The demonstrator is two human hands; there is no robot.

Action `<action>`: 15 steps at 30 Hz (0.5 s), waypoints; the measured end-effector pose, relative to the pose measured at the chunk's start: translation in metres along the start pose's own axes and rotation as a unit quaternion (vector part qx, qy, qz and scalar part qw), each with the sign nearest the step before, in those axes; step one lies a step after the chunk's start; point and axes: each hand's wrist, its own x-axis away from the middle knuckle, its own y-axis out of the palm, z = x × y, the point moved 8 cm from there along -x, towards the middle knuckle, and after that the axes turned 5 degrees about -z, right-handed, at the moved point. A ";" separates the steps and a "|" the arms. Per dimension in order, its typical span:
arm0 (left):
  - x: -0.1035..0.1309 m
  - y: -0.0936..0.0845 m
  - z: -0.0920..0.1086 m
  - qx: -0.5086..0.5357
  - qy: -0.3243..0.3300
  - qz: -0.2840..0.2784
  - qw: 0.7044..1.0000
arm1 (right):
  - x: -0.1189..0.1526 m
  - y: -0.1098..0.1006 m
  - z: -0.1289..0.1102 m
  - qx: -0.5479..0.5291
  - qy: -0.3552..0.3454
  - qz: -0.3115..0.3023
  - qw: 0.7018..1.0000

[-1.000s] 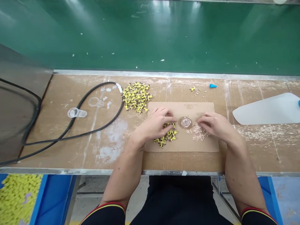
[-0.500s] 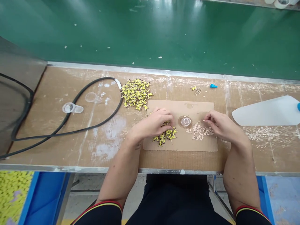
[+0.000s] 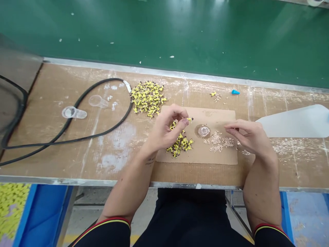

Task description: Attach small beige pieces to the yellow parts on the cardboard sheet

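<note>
My left hand [image 3: 169,127] is closed in a pinch on a small yellow figure [image 3: 190,119], whose dark end sticks out past the fingertips. Below that hand lies a loose pile of like yellow-and-dark figures [image 3: 180,145] on a cardboard sheet [image 3: 197,157]. My right hand [image 3: 245,134] has thumb and forefinger pressed together; whatever they hold is too small to make out. Under those fingertips are tiny pale, bent pieces [image 3: 216,141] in little heaps. Between the hands a small clear round dish [image 3: 203,131] stands on the cardboard.
A larger heap of yellow figures [image 3: 148,98] lies at the back left, beside a looped black cable [image 3: 89,98]. Two clear plastic scoops [image 3: 74,112] rest further left. A blue cap [image 3: 235,92] and a white bottle [image 3: 298,121] are on the right. Green surface [image 3: 164,37] runs behind.
My left hand has lifted from the near pile with a yellow figure in its fingertips. My right hand has shifted slightly, staying pinched. The camera view has moved a little.
</note>
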 end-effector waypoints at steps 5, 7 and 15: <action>0.002 0.024 0.014 0.070 0.018 -0.061 0.996 | 0.001 0.001 -0.020 -0.164 -0.069 0.106 0.978; 0.003 0.030 0.016 0.080 0.014 -0.065 0.995 | 0.001 0.005 -0.025 -0.220 -0.079 0.130 0.964; 0.007 0.037 0.024 0.032 0.046 -0.014 0.998 | -0.002 0.023 -0.043 -0.280 -0.083 0.110 0.950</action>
